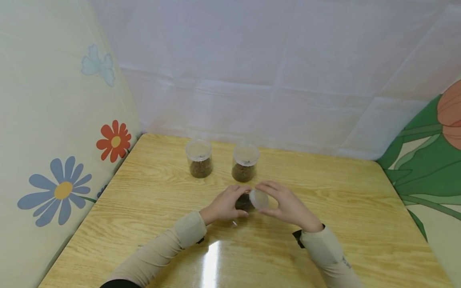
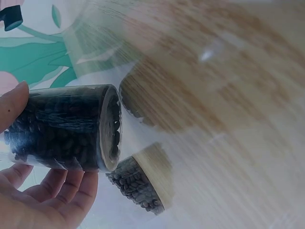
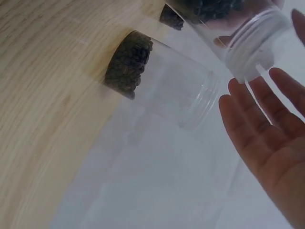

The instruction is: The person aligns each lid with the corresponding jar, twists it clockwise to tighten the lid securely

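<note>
My left hand [image 1: 226, 204] grips a clear jar [image 2: 59, 129] of dark beans, its thumb on one side and its fingers along the other. Tipped over to the right, this jar has its clear screw-top end [image 1: 260, 199] towards my right hand [image 1: 289, 206]. In the right wrist view, the right fingers [image 3: 267, 112] are extended and spread, with their tips right at the ribbed top end [image 3: 252, 45]. The right thumb is mostly out of that view.
Two more clear jars, a left one [image 1: 200, 165] and a right one [image 1: 245, 170], stand upright behind the hands, each partly filled with dark beans. They are on a wood-grain table [image 1: 342, 208]. A pale cloth [image 1: 252, 80] hangs behind, with flower-printed panels at both sides.
</note>
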Demonstrator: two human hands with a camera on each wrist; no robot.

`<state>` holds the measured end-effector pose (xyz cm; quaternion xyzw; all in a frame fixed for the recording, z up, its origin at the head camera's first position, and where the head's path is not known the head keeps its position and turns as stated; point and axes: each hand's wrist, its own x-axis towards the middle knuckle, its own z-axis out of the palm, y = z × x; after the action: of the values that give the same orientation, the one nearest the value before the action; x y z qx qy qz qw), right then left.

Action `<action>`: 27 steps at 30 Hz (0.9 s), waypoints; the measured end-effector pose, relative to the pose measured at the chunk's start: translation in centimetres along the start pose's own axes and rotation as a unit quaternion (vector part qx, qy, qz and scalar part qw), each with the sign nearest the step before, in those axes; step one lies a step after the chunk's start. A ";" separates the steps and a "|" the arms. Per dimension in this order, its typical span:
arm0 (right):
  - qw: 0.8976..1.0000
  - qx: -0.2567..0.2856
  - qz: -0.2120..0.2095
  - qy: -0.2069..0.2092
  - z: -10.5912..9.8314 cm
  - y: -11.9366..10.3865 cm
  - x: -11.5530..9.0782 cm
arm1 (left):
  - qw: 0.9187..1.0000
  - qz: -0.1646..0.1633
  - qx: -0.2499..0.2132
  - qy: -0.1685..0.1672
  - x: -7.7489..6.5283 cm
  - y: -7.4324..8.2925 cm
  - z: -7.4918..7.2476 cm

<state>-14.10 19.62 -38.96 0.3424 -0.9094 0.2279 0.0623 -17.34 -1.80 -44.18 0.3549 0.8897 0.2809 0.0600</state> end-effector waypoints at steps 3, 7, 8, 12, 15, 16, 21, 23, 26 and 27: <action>1.000 0.014 0.001 0.004 0.2 0.1 0.1 | 1.000 0.000 0.004 -0.002 0.1 0.0 0.1; 0.999 0.021 0.032 0.010 0.4 0.1 0.1 | 1.000 0.003 0.007 0.000 0.1 0.0 0.1; 0.999 0.019 0.040 0.012 0.4 0.0 0.1 | 1.000 0.003 0.007 0.000 0.1 0.0 0.1; 0.998 0.000 0.065 0.026 0.6 -0.1 0.2 | 1.000 0.004 0.006 0.003 0.1 0.0 0.1; 0.997 0.001 0.075 0.034 0.8 -0.2 0.2 | 1.000 0.009 0.004 0.005 0.1 0.0 0.1; 0.997 0.001 0.074 0.035 0.8 -0.2 0.2 | 1.000 0.010 0.002 0.005 0.1 0.1 0.0; 0.999 0.002 0.036 0.019 0.6 0.0 0.0 | 1.000 0.010 -0.001 0.004 0.1 0.1 0.0; 1.000 0.002 0.011 0.014 0.5 0.1 -0.1 | 1.000 0.010 0.000 0.004 0.1 0.1 -0.1; 1.000 -0.001 -0.019 0.016 0.4 0.2 0.0 | 1.000 0.011 0.000 0.004 0.1 0.1 -0.1; 0.999 -0.003 -0.026 0.018 0.4 0.2 0.0 | 1.000 0.011 0.000 0.004 0.1 0.1 -0.1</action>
<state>-14.21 19.59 -39.39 0.3616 -0.8995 0.2297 0.0857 -17.32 -1.71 -44.05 0.3640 0.8859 0.2826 0.0534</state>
